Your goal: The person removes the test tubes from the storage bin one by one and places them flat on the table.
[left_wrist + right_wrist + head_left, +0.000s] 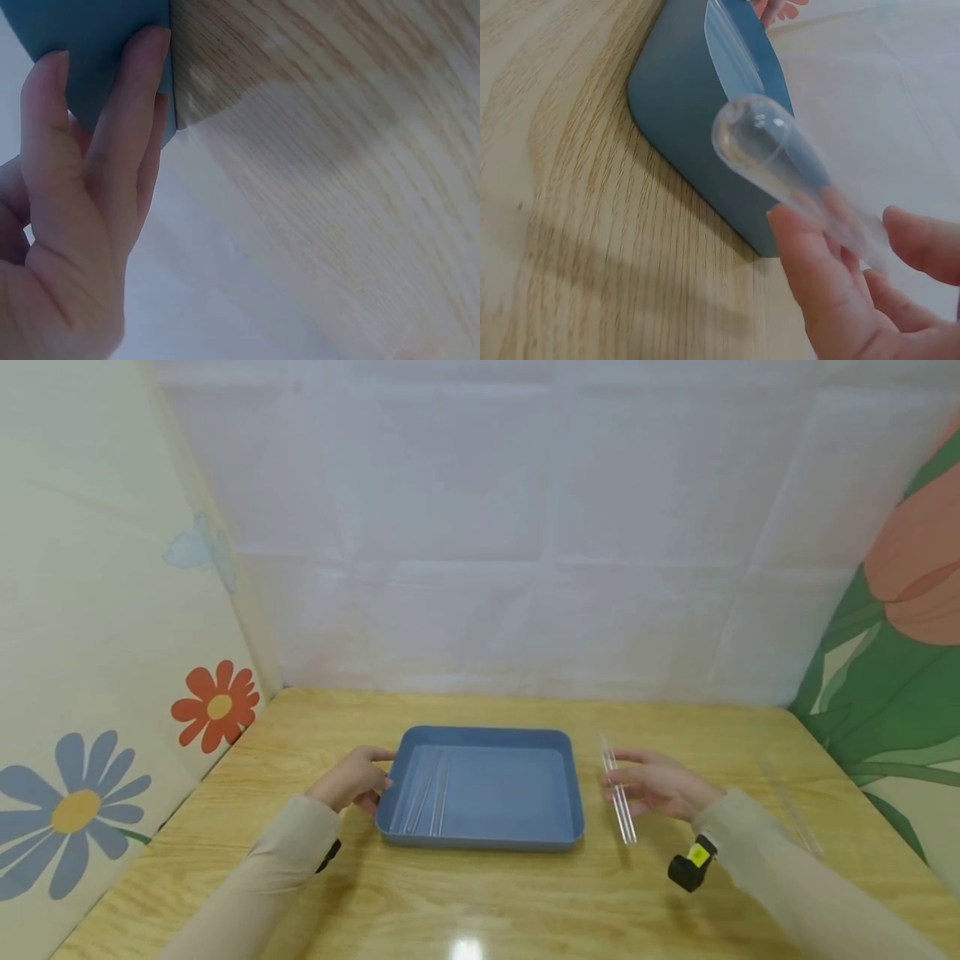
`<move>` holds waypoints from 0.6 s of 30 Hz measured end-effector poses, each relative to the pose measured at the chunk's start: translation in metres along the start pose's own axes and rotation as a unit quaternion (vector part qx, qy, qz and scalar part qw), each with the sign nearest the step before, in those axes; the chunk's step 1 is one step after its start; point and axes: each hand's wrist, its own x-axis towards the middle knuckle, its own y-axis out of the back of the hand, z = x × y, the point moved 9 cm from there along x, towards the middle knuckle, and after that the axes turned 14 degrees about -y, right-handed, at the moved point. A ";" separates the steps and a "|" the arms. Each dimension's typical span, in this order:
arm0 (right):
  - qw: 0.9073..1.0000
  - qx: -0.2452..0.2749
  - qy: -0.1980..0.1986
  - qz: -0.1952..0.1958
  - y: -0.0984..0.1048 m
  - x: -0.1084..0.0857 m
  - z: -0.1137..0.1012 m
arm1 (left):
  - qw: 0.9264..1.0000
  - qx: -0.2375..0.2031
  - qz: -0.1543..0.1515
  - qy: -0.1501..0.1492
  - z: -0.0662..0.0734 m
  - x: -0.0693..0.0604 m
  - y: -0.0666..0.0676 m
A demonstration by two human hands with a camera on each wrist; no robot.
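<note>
A blue tray [510,793] lies on the table, with clear tubes [440,797] lying lengthwise in its left part. At its left side my left hand [356,781] touches the outer wall; in the left wrist view, the fairly straight fingers of that hand [90,172] rest against the blue tray wall [90,45]. My right hand [660,783] pinches a clear tube [621,802] just right of the tray, apart from it. The right wrist view shows the tube's rounded end [754,135] pointing away from the pinching hand [862,300], in front of the tray [682,97].
Another clear tube [795,810] lies on the wooden table [480,902] at the right, partly behind my right sleeve. A white cloth [450,527] hangs behind the table, with flower-patterned cloths [90,635] at both sides.
</note>
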 end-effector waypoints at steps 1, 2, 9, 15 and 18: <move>1.000 0.000 -0.002 0.001 0.001 -0.001 0.002 | 1.000 -0.001 -0.001 0.000 0.000 -0.001 0.000; 1.000 0.001 -0.004 0.000 0.002 -0.002 0.003 | 1.000 -0.001 -0.002 0.001 -0.001 -0.001 -0.001; 1.000 -0.001 0.001 -0.012 0.006 -0.010 0.008 | 0.999 0.032 -0.010 0.005 0.004 -0.001 0.001; 1.000 0.004 -0.006 -0.006 0.007 -0.014 0.011 | 0.999 0.029 -0.020 0.011 0.002 0.000 -0.001; 1.000 0.001 -0.009 0.006 0.010 -0.016 0.010 | 0.999 0.026 -0.021 0.013 0.000 0.002 -0.001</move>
